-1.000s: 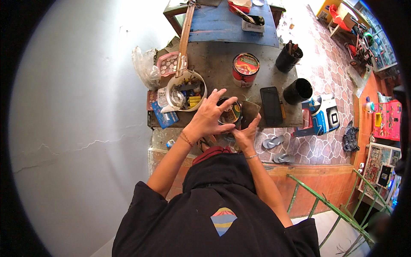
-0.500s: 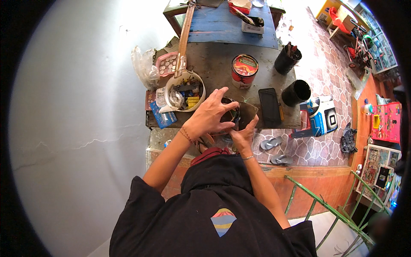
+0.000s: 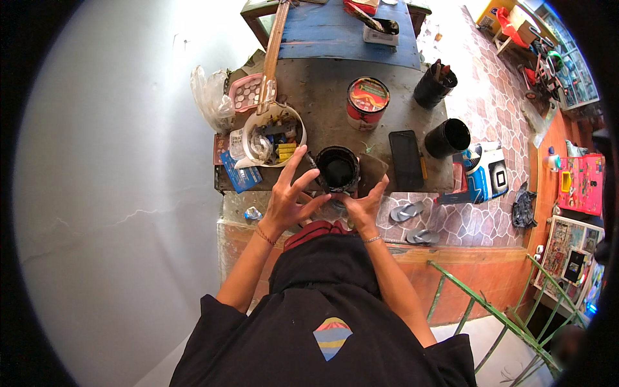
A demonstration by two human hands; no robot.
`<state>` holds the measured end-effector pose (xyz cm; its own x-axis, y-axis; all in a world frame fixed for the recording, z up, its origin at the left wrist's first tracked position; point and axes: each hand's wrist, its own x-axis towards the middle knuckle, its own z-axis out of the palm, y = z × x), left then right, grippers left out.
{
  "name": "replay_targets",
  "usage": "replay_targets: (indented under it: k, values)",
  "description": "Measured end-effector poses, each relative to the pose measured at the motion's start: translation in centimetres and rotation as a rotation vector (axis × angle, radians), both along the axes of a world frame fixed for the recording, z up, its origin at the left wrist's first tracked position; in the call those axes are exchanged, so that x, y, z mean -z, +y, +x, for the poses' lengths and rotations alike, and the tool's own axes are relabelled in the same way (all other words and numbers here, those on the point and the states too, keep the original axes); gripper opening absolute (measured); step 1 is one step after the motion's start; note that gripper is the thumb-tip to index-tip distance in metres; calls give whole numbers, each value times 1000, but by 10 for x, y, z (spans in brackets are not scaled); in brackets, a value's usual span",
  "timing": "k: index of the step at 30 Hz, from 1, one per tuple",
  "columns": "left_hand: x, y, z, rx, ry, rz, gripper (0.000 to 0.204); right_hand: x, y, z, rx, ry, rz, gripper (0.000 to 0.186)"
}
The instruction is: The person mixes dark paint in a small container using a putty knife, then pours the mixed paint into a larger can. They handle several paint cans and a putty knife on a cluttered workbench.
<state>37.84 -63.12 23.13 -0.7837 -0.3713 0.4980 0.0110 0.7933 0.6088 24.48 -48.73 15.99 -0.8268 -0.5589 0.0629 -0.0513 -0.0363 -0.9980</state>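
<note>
My left hand [image 3: 285, 200], fingers curved, grips what looks like a dark lid [image 3: 314, 169] tilted on edge at the left of a small can [image 3: 338, 166], whose dark inside now shows. My right hand [image 3: 362, 206] has its thumb at the can's lower side and its fingers by a dark flat piece [image 3: 373, 169] beside it. A red-labelled can [image 3: 367, 103] stands farther back, a black phone [image 3: 405, 158] lies to the right, and a white tub of odds and ends [image 3: 274, 135] sits to the left.
Two black containers [image 3: 447, 138] stand along the right side of the worn table [image 3: 322, 84]. A blue board [image 3: 342, 45] lies at the back. A green railing [image 3: 477, 309] is at lower right, sandals [image 3: 406, 211] lie on the tiled floor, and a wall is at left.
My left hand has moved down and left from over the small can, taking the labelled top off its mouth, so the dark inside is exposed. My right hand stays beside the can.
</note>
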Motion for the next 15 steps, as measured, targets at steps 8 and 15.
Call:
replay_targets:
  k: [8, 15]
  values:
    - [10, 4, 10, 5, 88, 99, 102, -12, 4, -1, 4, 148, 81, 98]
    - [19, 9, 12, -7, 140, 178, 105, -9, 2, 1, 20, 84, 84, 99]
